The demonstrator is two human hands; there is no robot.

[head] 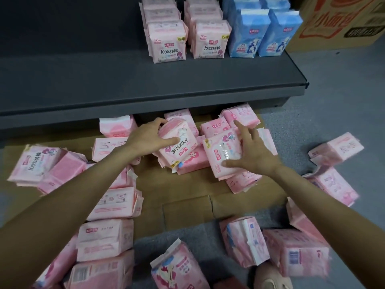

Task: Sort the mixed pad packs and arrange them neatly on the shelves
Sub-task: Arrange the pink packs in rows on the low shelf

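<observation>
Several pink pad packs lie scattered on flattened cardboard [187, 207] and on the floor below a dark shelf [145, 80]. My left hand [150, 136] grips a pink pack [181, 142] printed "100%", its fingers curled over the top edge. My right hand [250, 151] holds another pink pack [223, 155], with the thumb along its lower edge and the fingers spread over its far side. On the shelf stand two rows of pink packs [166, 42] and two rows of blue packs [262, 36].
A large printed carton [341, 21] stands right of the shelf. More pink packs [300, 251] lie near my shoe [273, 278] and along the left [112, 203]. The left half of the shelf holds no packs. Grey floor [343, 97] lies to the right.
</observation>
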